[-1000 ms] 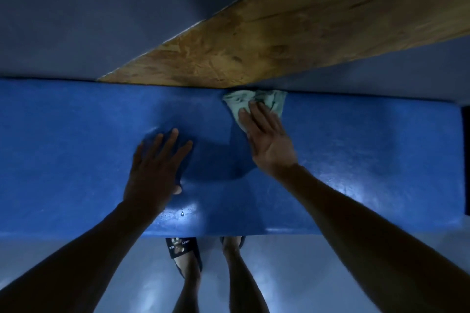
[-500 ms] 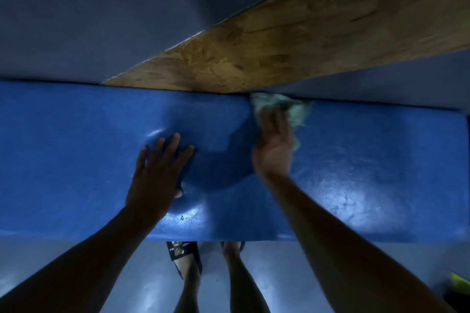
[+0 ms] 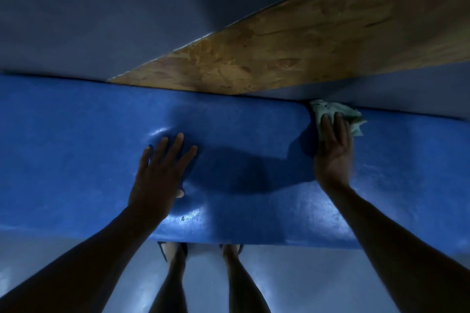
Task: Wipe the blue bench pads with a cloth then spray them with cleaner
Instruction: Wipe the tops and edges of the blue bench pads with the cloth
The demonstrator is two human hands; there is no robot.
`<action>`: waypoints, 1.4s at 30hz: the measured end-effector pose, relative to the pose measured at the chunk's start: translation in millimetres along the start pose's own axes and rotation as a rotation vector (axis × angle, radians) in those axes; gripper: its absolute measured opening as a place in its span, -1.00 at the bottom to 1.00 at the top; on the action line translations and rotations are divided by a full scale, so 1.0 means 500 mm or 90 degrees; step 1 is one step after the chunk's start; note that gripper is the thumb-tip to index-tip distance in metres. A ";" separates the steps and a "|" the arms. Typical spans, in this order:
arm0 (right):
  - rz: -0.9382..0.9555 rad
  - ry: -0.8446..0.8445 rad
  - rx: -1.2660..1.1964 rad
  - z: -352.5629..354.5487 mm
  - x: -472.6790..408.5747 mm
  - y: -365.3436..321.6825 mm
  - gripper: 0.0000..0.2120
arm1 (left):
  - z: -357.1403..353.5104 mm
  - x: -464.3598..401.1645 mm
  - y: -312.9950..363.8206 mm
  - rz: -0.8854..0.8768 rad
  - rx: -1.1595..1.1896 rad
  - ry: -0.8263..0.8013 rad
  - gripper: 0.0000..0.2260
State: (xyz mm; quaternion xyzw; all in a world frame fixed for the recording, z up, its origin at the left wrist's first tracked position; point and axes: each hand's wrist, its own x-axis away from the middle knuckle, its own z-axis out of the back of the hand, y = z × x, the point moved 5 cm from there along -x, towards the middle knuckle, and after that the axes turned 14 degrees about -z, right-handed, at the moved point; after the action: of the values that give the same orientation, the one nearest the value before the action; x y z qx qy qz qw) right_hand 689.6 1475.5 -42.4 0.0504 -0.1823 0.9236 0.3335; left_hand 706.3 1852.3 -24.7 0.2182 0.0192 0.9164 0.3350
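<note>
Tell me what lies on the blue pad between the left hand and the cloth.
Nothing: in the head view, the blue pad between the left hand and the cloth under the right hand carries only a dark shadow.

cloth (image 3: 330, 112) partly under right hand (image 3: 333, 151), bench pad (image 3: 76, 147) cut off L & R edges

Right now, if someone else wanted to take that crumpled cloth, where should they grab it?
Probably the loose bunched folds of the cloth sticking out past the fingertips of the right hand, coming from the far right. The near part is pinned flat against the blue pad, so it offers no edge.
</note>
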 end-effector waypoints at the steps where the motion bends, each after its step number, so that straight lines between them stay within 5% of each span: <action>1: -0.067 0.033 -0.039 -0.014 0.012 -0.027 -0.38 | 0.000 0.001 -0.001 0.000 0.004 0.001 0.17; 3: -0.158 0.073 -0.084 -0.049 0.045 -0.103 -0.34 | 0.001 0.000 -0.003 -0.004 0.015 0.012 0.15; 6: -0.106 0.051 -0.103 -0.101 0.116 -0.257 -0.35 | 0.000 -0.003 -0.011 -0.013 0.023 0.014 0.14; 10: 0.177 -0.110 -0.097 -0.158 0.218 -0.413 -0.38 | 0.000 -0.001 -0.014 -0.025 0.020 0.006 0.17; 14: 0.474 -0.123 0.078 -0.152 0.163 -0.338 -0.36 | -0.011 -0.003 -0.026 -0.020 0.036 -0.022 0.18; 16: 0.407 -0.091 0.098 -0.119 0.104 -0.250 -0.42 | -0.015 -0.002 -0.031 -0.021 0.039 -0.039 0.16; 20: 0.050 -0.049 0.083 -0.066 0.049 -0.127 -0.48 | -0.012 0.004 -0.038 -0.033 0.052 -0.037 0.10; 25: -0.208 0.040 -0.073 -0.112 0.115 -0.294 -0.30 | 0.010 0.003 -0.058 -0.089 0.054 -0.014 -0.01; 29: -0.124 -0.043 -0.112 -0.189 0.217 -0.496 -0.31 | 0.027 0.022 -0.124 -0.139 0.026 0.101 -0.17; 33: 0.231 -0.148 -0.016 -0.242 0.305 -0.599 -0.39 | 0.037 0.066 -0.229 -0.107 -0.046 0.178 -0.27; 36: 0.432 -0.156 0.115 -0.228 0.260 -0.533 -0.31 | 0.036 0.074 -0.272 -0.097 -0.034 0.094 -0.14; 38: 0.391 -0.103 0.149 -0.195 0.193 -0.446 -0.36 | 0.037 0.067 -0.272 -0.074 -0.015 0.062 -0.11; 42: 0.074 -0.046 0.124 -0.103 0.122 -0.263 -0.45 | 0.031 0.064 -0.257 -0.051 0.022 0.066 -0.12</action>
State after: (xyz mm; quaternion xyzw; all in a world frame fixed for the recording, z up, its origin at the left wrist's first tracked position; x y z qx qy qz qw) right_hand 727.3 1624.6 -37.0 0.1052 -0.1066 0.9522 0.2661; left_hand 769.0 1970.2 -21.9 0.1753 0.0614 0.9118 0.3661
